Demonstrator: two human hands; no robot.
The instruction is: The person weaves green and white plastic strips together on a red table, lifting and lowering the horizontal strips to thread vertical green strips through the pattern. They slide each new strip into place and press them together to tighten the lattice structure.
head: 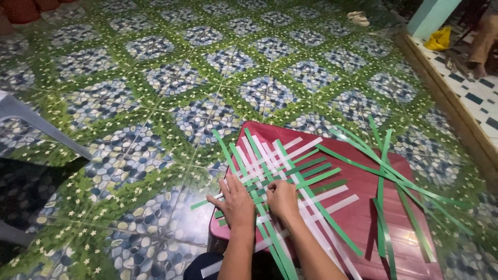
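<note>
Floor and clutter around the work

Far ahead of the hands, a patterned tile floor (155, 78); sandals (358, 18) and yellow bag (439, 39) far off to the right; a grey chair leg (46, 129) to the left.

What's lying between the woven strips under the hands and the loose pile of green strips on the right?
In the head view, only bare red board separates the woven strips from the loose green strips; a few strip ends reach into that stretch.
</note>
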